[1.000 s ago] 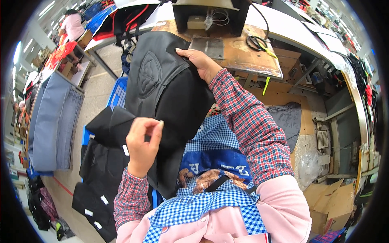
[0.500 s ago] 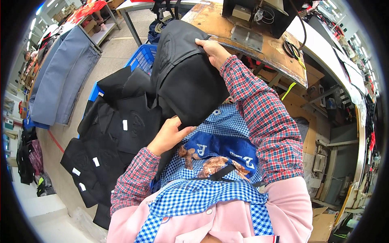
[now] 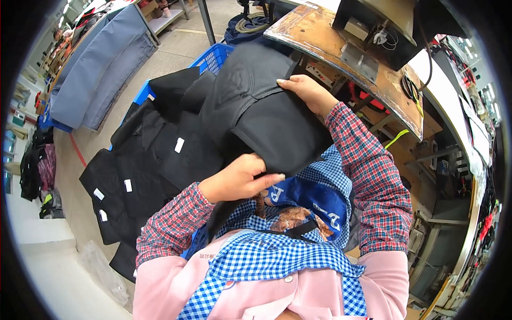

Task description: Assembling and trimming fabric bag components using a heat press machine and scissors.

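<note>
A black fabric piece (image 3: 261, 128) with a seam and a raised, stitched shape is raised over my lap and the heap beside it. My right hand (image 3: 302, 88) grips its upper part at the right, thumb near the seam. My left hand (image 3: 242, 179) holds the near lower edge, with fingertips tucked under the fabric out of sight and the thumb stretched to the right. More black pieces (image 3: 133, 165), several with small white labels, lie heaped to the left over a blue plastic crate (image 3: 213, 57). A blue checked apron (image 3: 282, 248) covers my front.
A worn wooden worktable (image 3: 298, 32) with black housing and cables stands ahead to the right, a black cord (image 3: 410, 90) on it. At left is a rack draped with grey-blue covers (image 3: 90, 74). Dark garments (image 3: 37, 165) and clear plastic (image 3: 101, 266) sit farther left and low.
The view has swung right, shifting the table rightward. The piece has lowered and tilted flatter. My left hand has moved from a loose pinch in front of it onto its lower edge.
</note>
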Demonstrator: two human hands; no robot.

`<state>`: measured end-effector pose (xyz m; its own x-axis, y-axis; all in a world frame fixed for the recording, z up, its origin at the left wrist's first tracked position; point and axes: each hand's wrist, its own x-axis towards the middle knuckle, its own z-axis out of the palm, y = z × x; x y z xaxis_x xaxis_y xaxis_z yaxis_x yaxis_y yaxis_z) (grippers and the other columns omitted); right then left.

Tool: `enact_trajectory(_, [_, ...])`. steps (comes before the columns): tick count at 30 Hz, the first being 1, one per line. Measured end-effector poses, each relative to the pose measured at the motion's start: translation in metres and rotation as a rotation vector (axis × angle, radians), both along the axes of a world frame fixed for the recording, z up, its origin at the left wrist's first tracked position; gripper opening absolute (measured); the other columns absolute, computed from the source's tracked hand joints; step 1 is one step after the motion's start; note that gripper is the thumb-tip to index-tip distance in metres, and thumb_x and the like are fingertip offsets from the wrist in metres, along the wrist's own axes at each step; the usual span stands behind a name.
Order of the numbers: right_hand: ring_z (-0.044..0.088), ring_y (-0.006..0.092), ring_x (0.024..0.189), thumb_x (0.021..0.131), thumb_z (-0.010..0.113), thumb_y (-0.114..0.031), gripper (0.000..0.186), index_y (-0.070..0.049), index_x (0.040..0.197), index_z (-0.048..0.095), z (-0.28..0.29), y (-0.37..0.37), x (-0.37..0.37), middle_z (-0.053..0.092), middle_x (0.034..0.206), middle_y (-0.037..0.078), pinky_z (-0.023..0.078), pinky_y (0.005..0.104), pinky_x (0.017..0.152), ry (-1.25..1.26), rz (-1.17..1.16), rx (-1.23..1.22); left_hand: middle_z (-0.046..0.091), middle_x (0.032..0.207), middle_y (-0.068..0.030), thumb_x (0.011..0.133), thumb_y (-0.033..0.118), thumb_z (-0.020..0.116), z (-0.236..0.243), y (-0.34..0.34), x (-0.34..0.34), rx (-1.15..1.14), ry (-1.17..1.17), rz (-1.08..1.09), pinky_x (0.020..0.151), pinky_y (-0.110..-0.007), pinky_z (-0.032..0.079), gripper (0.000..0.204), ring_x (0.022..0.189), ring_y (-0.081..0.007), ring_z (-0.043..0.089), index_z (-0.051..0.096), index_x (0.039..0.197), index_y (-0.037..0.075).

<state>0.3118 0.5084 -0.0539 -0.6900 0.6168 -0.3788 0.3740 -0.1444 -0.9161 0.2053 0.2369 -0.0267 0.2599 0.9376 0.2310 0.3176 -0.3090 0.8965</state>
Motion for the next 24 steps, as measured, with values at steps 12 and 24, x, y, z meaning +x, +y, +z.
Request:
enact_trajectory(12, [0.064,0.0196,0.100,0.096,0.062,-0.023,0.033,0.000,0.120,0.061,0.067,-0.073,0.001,0.066,0.109,0.012,0.051,0.0307,0.087,0.533,-0.242,0.743,0.053,0.075,-0.0007,0.105,0.031,0.045,0.099,0.014,-0.183,0.157,-1.267,0.571,0.093,-0.038,0.047,0.028,0.081,-0.0168,0.055,0.056,0.094,0.007])
enact_trajectory(24, [0.056,0.0211,0.117,0.097,0.052,-0.056,0.064,-0.002,0.131,0.052,-0.005,-0.089,-0.037,0.058,0.127,0.014,0.046,0.0360,0.100,0.329,0.127,-0.142,0.057,0.090,-0.0023,0.104,0.018,0.044,0.131,0.015,-0.217,0.052,-1.373,0.116,0.113,-0.044,0.039,0.025,0.094,-0.0172,0.061,0.056,0.115,0.000])
